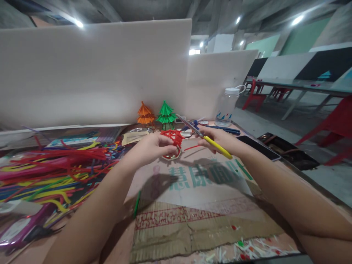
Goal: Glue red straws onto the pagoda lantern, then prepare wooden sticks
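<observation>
My left hand [154, 147] is closed, thumb and fingers pinching a small red openwork model [176, 136] of thin strips, with a pale many-sided base. Scissors [217, 146] with yellow handles lie in my right hand [215, 136], their blades pointing up and left. A thin red strip [191, 147] runs from near my right fingertips toward the model; whether the fingers pinch it I cannot tell. Behind the model stand an orange tiered pavilion [145, 113] and a green one [165, 114].
Many coloured strips [63, 172] are heaped at the left, near a purple device [27, 229]. A bottle [227, 106] and a phone [258, 147] are at the right. Printed cardboard [165, 234] bears scraps at its front edge. A white panel [96, 73] rises behind.
</observation>
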`<move>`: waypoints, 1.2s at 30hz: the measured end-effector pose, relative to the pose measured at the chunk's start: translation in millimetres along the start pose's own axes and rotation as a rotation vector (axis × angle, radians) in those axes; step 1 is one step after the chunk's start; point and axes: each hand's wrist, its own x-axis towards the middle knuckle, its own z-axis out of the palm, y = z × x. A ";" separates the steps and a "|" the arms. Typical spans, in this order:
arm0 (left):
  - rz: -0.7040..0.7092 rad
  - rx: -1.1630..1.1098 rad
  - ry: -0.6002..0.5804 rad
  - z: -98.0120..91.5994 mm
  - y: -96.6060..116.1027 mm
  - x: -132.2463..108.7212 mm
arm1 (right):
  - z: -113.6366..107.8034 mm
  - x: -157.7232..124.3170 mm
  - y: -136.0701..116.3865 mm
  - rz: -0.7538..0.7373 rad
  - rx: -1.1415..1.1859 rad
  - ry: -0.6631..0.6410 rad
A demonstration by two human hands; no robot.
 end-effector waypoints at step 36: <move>0.054 0.211 0.608 69.5 -158.3 20.3 | 26.7 96.0 112.3 0.267 -0.174 0.255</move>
